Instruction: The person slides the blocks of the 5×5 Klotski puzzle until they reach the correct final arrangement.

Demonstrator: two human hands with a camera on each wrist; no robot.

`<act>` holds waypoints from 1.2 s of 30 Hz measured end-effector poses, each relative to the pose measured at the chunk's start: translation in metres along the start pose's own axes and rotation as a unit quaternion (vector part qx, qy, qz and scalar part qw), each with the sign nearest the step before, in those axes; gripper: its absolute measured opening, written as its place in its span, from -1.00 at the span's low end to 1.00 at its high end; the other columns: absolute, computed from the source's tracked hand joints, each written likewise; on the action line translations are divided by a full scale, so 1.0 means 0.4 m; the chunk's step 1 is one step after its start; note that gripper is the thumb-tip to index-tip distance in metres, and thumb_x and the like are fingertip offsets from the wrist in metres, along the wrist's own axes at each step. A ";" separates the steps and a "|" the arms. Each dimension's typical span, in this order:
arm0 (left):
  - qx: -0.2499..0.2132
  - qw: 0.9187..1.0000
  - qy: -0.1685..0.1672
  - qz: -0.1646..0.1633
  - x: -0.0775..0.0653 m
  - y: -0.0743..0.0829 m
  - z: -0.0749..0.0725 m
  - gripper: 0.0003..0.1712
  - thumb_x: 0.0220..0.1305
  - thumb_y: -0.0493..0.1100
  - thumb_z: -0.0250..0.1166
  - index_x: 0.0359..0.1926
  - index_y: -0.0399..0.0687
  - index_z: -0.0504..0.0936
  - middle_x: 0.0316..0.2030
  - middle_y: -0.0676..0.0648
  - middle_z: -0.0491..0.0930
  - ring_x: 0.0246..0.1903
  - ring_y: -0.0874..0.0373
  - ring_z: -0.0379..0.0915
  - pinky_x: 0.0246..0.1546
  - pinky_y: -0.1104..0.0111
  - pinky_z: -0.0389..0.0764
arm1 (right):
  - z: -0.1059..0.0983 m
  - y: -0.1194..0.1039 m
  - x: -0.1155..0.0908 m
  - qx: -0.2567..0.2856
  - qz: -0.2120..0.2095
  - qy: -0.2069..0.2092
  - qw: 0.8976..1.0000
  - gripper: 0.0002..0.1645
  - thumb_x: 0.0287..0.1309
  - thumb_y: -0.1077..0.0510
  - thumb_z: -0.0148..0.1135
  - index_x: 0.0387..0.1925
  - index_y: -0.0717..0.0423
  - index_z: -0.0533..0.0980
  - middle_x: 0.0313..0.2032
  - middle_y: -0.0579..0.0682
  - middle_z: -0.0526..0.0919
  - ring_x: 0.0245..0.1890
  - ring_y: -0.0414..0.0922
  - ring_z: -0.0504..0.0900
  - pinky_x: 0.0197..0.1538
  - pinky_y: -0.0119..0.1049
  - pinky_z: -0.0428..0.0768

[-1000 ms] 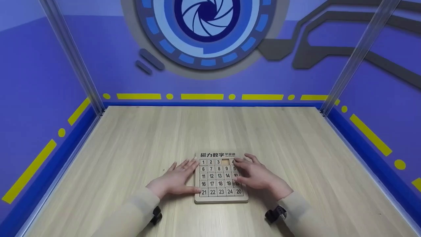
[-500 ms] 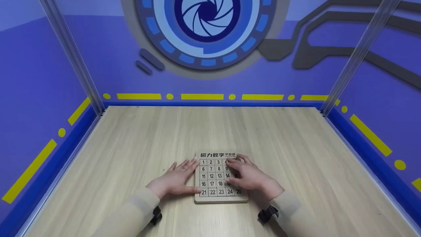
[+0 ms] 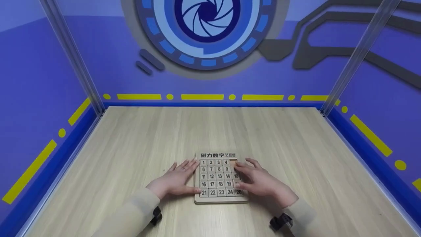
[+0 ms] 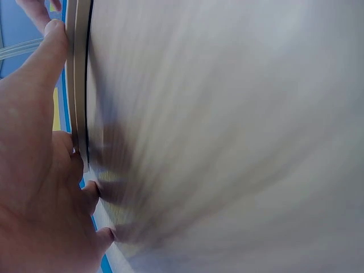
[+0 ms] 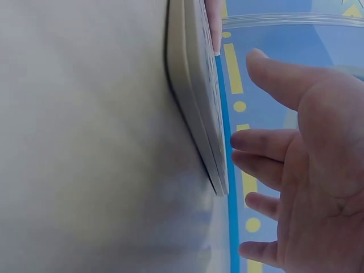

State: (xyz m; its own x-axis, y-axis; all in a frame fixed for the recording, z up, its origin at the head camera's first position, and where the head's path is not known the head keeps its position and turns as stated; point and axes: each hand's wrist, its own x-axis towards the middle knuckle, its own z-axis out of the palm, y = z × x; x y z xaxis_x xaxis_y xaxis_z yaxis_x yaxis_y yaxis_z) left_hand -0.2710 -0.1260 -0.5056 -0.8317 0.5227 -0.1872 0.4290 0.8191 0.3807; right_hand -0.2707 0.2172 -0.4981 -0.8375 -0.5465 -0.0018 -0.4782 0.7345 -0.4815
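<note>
A wooden sliding number puzzle (image 3: 221, 199) lies flat on the table, its numbered tiles set in rows. At the top row's right end is a bare slot (image 3: 233, 162), beside the 4 tile (image 3: 226, 162). My left hand (image 3: 176, 179) rests along the puzzle's left side, thumb at the lower corner by tile 21 and fingertips at the upper edge. Over the right column hovers my right hand (image 3: 260, 179), fingers extended, index fingertip just below the slot. It covers the tile there. In the right wrist view, the right hand's fingers (image 5: 264, 142) hold nothing.
The wood-grain table (image 3: 148, 131) surrounds the puzzle. Blue printed panels (image 3: 207, 82) rise at its back and sides, with clear corner posts (image 3: 75, 62). A black wrist device (image 3: 281, 222) sits on the right wrist, another (image 3: 157, 216) on the left.
Tile 4 slid left into the fourth place of the top row, so the slot is now at the right end. My right hand went left, then back right and nearer. The left hand stayed put.
</note>
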 end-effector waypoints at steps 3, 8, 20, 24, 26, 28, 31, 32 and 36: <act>0.001 1.000 0.000 -0.001 0.001 -0.001 0.001 0.27 0.22 0.57 0.17 0.67 0.03 -0.13 0.67 -0.07 -0.15 0.65 -0.17 -0.21 0.60 -0.27 -0.20 | 0.001 0.001 -0.015 -0.005 -0.001 -0.004 1.000 -0.11 0.26 -0.25 0.34 0.46 0.13 0.38 0.53 0.09 0.32 0.60 0.33 0.02 0.51 0.47 0.08; 0.001 1.000 0.001 -0.001 0.001 -0.002 0.002 0.27 0.22 0.58 0.17 0.67 0.03 -0.13 0.67 -0.07 -0.16 0.65 -0.17 -0.22 0.60 -0.27 -0.20 | 0.003 0.002 -0.023 -0.004 -0.002 -0.006 1.000 -0.11 0.27 -0.27 0.33 0.45 0.15 0.39 0.53 0.08 0.33 0.60 0.33 0.03 0.51 0.47 0.07; 0.002 1.000 0.000 -0.002 0.001 -0.002 0.002 0.27 0.22 0.59 0.15 0.67 0.07 -0.15 0.67 -0.06 -0.17 0.65 -0.18 -0.21 0.61 -0.26 -0.21 | 0.003 0.015 0.005 -0.003 -0.001 -0.001 1.000 -0.15 0.26 -0.23 0.35 0.44 0.09 0.42 0.53 0.08 0.33 0.59 0.35 0.04 0.47 0.52 0.10; 0.003 1.000 -0.002 -0.001 0.001 -0.002 0.004 0.27 0.21 0.59 0.16 0.67 0.07 -0.15 0.67 -0.06 -0.17 0.65 -0.16 -0.21 0.60 -0.27 -0.20 | 0.003 0.021 0.019 -0.002 0.002 0.004 1.000 -0.20 0.28 -0.20 0.34 0.43 0.07 0.44 0.53 0.08 0.33 0.59 0.33 0.03 0.51 0.47 0.10; 0.000 1.000 -0.003 -0.001 0.000 -0.002 0.005 0.27 0.21 0.59 0.17 0.67 0.07 -0.15 0.67 -0.05 -0.18 0.65 -0.15 -0.22 0.61 -0.26 -0.20 | 0.005 0.025 0.024 -0.002 0.004 0.005 1.000 -0.22 0.30 -0.20 0.34 0.42 0.06 0.44 0.54 0.07 0.32 0.60 0.33 0.03 0.53 0.44 0.09; -0.003 1.000 -0.002 0.001 0.000 -0.003 0.007 0.27 0.21 0.58 0.18 0.67 0.06 -0.14 0.67 -0.06 -0.17 0.65 -0.15 -0.21 0.60 -0.27 -0.19 | 0.006 0.026 0.028 -0.001 0.005 0.005 1.000 -0.23 0.31 -0.21 0.32 0.43 0.05 0.44 0.54 0.07 0.32 0.60 0.32 0.02 0.54 0.43 0.08; -0.001 1.000 0.000 0.001 0.001 -0.004 0.007 0.28 0.21 0.58 0.18 0.67 0.06 -0.14 0.67 -0.06 -0.16 0.65 -0.15 -0.21 0.60 -0.27 -0.18 | 0.006 0.027 0.029 0.002 0.004 0.005 1.000 -0.22 0.32 -0.22 0.31 0.44 0.04 0.42 0.55 0.06 0.30 0.61 0.32 0.00 0.55 0.42 0.06; -0.001 1.000 0.002 0.001 0.001 -0.005 0.007 0.28 0.20 0.59 0.18 0.67 0.06 -0.14 0.67 -0.06 -0.16 0.65 -0.15 -0.21 0.60 -0.27 -0.17 | 0.006 0.028 0.027 0.003 0.003 0.006 1.000 -0.20 0.32 -0.22 0.30 0.45 0.05 0.41 0.56 0.06 0.29 0.61 0.32 0.00 0.55 0.43 0.05; 0.000 1.000 0.000 -0.003 0.003 -0.007 0.006 0.29 0.20 0.60 0.17 0.67 0.08 -0.15 0.67 -0.04 -0.18 0.66 -0.14 -0.23 0.60 -0.26 -0.18 | 0.005 0.025 0.014 0.009 -0.002 0.006 1.000 -0.16 0.31 -0.24 0.30 0.48 0.06 0.37 0.58 0.04 0.24 0.61 0.33 -0.02 0.53 0.46 0.05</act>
State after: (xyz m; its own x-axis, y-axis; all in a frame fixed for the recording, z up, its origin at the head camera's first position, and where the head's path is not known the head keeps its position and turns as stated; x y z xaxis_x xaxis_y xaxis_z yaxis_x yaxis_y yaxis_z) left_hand -0.2722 -0.1272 -0.5089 -0.8341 0.5183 -0.1889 0.4247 0.8218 0.3799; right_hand -0.2797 0.2207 -0.5047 -0.8380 -0.5455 0.0102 -0.4777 0.7245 -0.4969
